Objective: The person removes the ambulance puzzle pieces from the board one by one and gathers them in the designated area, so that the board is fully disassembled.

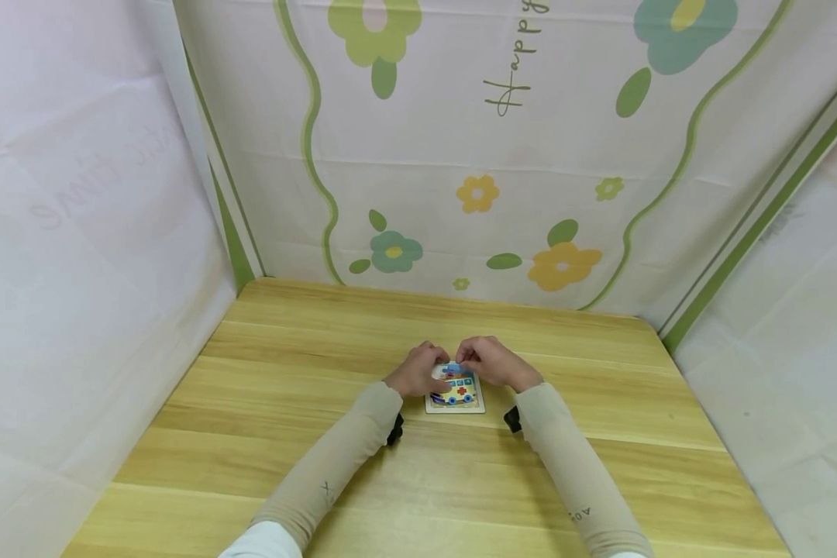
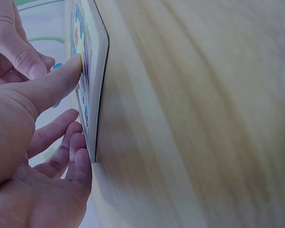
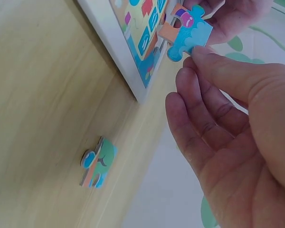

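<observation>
Head view: puzzle (image 1: 462,394) lies between left hand (image 1: 417,373), pressing it, and right hand (image 1: 494,364), pinching a piece (image 3: 194,37).

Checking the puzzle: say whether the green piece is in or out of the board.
Out: the right wrist view shows the green piece on the table, apart from the board.

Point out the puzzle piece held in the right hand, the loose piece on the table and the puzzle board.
Held puzzle piece (image 3: 194,38): right wrist view, light blue printed area.
Loose puzzle piece (image 3: 105,156): right wrist view, green printed area.
Puzzle board (image 2: 99,61): left wrist view, pale rim.
</observation>
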A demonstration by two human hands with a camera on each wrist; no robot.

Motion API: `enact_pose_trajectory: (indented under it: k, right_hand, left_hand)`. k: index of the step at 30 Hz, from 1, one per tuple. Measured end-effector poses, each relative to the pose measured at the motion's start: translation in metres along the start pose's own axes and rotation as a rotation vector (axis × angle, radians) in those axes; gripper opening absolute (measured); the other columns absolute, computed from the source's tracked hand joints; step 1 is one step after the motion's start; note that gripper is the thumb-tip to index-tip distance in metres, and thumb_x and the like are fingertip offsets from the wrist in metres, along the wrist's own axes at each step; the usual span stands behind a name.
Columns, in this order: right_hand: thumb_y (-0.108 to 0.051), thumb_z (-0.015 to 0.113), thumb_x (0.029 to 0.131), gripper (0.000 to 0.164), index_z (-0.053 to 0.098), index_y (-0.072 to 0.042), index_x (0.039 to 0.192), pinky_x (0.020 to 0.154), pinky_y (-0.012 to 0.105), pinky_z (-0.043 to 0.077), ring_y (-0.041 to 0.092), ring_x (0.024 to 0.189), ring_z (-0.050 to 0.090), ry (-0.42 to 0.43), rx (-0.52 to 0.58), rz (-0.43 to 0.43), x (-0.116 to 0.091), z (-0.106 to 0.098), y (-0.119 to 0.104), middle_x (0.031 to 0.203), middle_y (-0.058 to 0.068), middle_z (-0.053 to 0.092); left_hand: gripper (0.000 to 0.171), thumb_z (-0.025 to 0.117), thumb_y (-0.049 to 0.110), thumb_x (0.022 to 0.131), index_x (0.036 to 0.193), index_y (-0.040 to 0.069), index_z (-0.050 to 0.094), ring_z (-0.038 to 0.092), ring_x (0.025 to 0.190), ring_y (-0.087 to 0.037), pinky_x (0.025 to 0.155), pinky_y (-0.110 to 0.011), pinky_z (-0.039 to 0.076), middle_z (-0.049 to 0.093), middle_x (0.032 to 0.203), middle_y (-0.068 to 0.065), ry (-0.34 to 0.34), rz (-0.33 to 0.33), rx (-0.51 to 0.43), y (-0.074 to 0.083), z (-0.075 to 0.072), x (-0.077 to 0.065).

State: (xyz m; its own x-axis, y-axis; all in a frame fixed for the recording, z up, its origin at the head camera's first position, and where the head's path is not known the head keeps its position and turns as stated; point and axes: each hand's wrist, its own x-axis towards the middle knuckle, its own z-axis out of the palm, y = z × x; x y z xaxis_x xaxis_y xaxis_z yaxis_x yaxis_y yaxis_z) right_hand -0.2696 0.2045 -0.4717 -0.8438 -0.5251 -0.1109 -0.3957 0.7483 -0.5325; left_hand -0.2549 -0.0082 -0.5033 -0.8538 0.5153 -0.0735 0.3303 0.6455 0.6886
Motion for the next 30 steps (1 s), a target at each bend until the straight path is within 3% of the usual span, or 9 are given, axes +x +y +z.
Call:
enact_pose_trajectory:
  k: [14,30]
  right_hand:
    - [-0.006,0.067,0.103,0.008,0.073,-0.010,0.100,0.082,0.033,0.056,0.012,0.087,0.063,0.018,0.000,0.025,-0.011,-0.006,0.013,0.097,0.001,0.072]
    - [-0.002,0.066,0.102,0.009,0.072,-0.008,0.098,0.079,0.032,0.054,0.013,0.086,0.062,0.069,-0.044,0.082,-0.057,-0.033,0.051,0.096,0.003,0.071]
  left_hand:
    - [0.052,0.082,0.019,0.094,0.139,0.000,0.062,0.054,0.125,-0.032,0.112,-0.048,0.048,0.057,0.135,-0.016,-0.005,0.010,-0.022,-0.003,0.002,-0.001]
    - [0.052,0.081,0.014,0.094,0.139,-0.002,0.061,0.053,0.120,-0.031,0.109,-0.049,0.048,0.057,0.136,-0.018,0.010,0.019,-0.048,0.002,0.000,-0.007]
